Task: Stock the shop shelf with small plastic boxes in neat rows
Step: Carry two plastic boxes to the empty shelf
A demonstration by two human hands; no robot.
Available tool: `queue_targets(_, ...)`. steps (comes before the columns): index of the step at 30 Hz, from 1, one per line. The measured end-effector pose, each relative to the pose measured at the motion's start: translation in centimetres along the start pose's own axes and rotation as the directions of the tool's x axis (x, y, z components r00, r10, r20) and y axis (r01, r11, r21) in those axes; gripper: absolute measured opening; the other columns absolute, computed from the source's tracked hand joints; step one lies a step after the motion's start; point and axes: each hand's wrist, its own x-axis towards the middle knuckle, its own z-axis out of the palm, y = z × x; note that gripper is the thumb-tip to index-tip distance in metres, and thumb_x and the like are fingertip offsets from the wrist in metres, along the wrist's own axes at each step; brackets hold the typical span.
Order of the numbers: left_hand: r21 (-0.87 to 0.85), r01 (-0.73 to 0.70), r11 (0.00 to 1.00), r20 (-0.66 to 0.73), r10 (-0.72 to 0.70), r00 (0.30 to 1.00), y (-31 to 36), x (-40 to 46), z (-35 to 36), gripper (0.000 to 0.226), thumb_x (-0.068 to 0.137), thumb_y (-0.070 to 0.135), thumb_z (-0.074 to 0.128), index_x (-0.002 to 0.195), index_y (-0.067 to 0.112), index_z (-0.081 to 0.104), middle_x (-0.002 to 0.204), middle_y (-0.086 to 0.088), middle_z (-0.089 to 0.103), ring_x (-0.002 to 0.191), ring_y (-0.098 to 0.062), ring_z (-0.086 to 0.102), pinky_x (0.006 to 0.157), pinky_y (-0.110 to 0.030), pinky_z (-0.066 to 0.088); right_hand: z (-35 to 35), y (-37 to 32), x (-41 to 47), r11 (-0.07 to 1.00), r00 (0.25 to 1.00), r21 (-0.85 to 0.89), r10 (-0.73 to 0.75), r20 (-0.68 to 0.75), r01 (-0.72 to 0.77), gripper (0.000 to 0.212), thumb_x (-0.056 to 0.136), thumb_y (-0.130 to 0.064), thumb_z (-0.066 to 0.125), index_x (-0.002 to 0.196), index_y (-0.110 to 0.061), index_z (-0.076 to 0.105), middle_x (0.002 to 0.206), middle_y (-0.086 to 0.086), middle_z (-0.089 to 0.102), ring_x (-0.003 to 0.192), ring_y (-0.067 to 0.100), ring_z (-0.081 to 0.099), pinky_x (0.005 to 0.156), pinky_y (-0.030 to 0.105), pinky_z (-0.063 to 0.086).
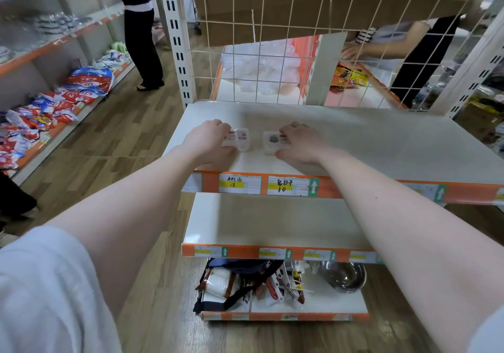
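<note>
Your left hand [211, 140] and right hand [300, 142] each curled fingers round a small plastic box — left box [240, 139], right box [272, 141] — on the white shelf [381, 145].

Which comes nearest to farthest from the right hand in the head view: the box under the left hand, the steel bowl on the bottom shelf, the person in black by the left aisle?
1. Small plastic box under the left hand, just left of the right hand on the top shelf.
2. Steel bowl, bottom shelf, below.
3. Person in black, far left aisle.

two clear boxes [240, 138] [272, 141], side by side on shelf [381, 145]
</note>
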Motion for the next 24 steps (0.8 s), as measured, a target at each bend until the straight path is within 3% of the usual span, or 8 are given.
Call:
queue_targets(7,-0.065,-0.005,0.998,0.049,0.008,0.999,0.3,0.7,0.5,0.059,0.089,0.034,0.058,0.138,0.007,0.039,0.136,-0.011,0.046,0.123,-0.03,0.045,0.095,-0.04,0.041,0.1,0.1,0.3,1.0,0.998,0.007,-0.013,0.064,0.013,0.065,0.085,-0.039,0.058,0.14,-0.012,0.036,0.141,0.01,0.041,0.126,0.03,0.041,0.101,0.037,0.033)
queue_targets(13,-0.03,0.085,0.996,0.097,-0.082,0.992,1.0,1.3,0.0,0.046,0.085,0.034,0.06,0.119,0.005,0.048,0.116,-0.017,0.049,0.099,-0.033,0.05,0.072,-0.032,0.037,0.1,-0.1,0.7,1.0,0.999,0.017,-0.007,0.049,0.006,0.053,0.082,-0.035,0.061,0.127,-0.01,0.048,0.125,0.011,0.05,0.112,0.028,0.048,0.081,0.03,0.036)
queue_targets(16,-0.025,0.142,0.99,0.111,-0.138,0.984,1.3,1.1,-0.5,0.046,0.082,0.029,0.061,0.12,0.006,0.05,0.116,-0.015,0.049,0.093,-0.03,0.05,0.071,-0.033,0.04,0.1,-0.2,0.7,1.0,0.999,0.007,0.002,0.04,-0.002,0.052,0.081,-0.035,0.061,0.125,-0.01,0.048,0.124,0.011,0.05,0.112,0.028,0.048,0.082,0.03,0.037)
queue_targets(20,-0.034,0.199,0.979,0.095,-0.195,0.976,1.5,0.2,-1.1,0.058,0.074,0.029,0.07,0.124,0.006,0.05,0.116,-0.012,0.053,0.101,-0.032,0.055,0.08,-0.038,0.049,-0.1,-0.4,0.3,1.0,1.0,-0.011,-0.018,0.014,0.018,0.05,0.079,-0.033,0.062,0.12,-0.008,0.051,0.12,0.012,0.051,0.111,0.028,0.048,0.081,0.029,0.038)
queue_targets(24,-0.049,0.257,0.965,0.061,-0.254,0.965,1.4,-1.1,-1.8,0.062,0.072,0.029,0.073,0.125,0.007,0.05,0.113,-0.01,0.058,0.097,-0.03,0.057,0.069,-0.032,0.045,-0.7,-0.6,0.2,0.999,0.999,0.006,-0.052,-0.004,0.052,0.049,0.077,-0.031,0.065,0.118,-0.007,0.053,0.119,0.013,0.051,0.111,0.029,0.048,0.083,0.031,0.041)
